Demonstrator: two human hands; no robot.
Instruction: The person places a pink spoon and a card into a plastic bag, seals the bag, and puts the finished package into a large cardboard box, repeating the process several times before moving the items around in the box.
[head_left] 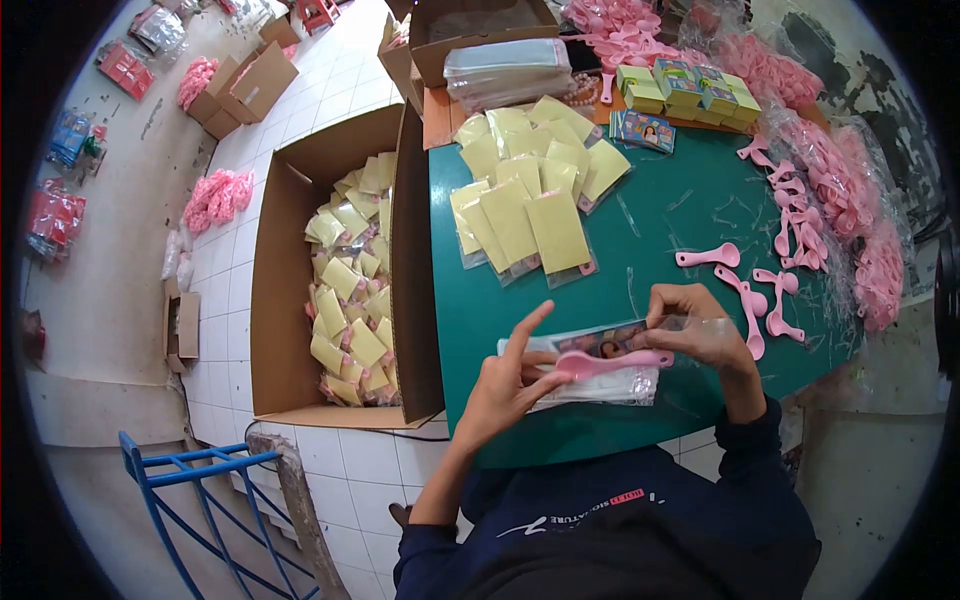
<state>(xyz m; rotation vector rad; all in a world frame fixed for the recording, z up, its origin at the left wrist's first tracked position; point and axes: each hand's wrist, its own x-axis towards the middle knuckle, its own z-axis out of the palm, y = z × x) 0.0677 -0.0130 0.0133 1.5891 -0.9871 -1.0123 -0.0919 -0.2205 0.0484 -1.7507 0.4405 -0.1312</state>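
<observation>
Left hand: one, (510,385) at centre of the frame, thumb and fingers grasping a pink scoop (615,362) by its bowl, index finger raised.
Right hand: one, (692,325) right of centre, fingertips pinching the right end of a picture card (612,343).
Scoop and card: one of each between the hands – the scoop lies in front of the card, its handle pointing right.
Clear sleeves: a flat pile (605,388) just under the scoop; count hidden by overlap.
Loose scoops: at least four (708,256) right of centre, with a denser cluster above them that is too tangled to count.
Yellow-backed packets: more than ten (558,232) overlapping at upper centre.
Large carton: one, open (275,270), left of the table, holding dozens more packets, too jumbled to count.
Card supply: several yellow-edged stacks (690,97) at upper right, plus one small fanned pile (642,131).
Bagged pink scoops: heaps (835,170) down the right side – separate bags hard to tell apart.
Surface: green tabletop (670,215), scattered with clear plastic scraps.
Room: white floor tiles (325,465), worn walls, one blue metal frame (205,505) at lower left.
</observation>
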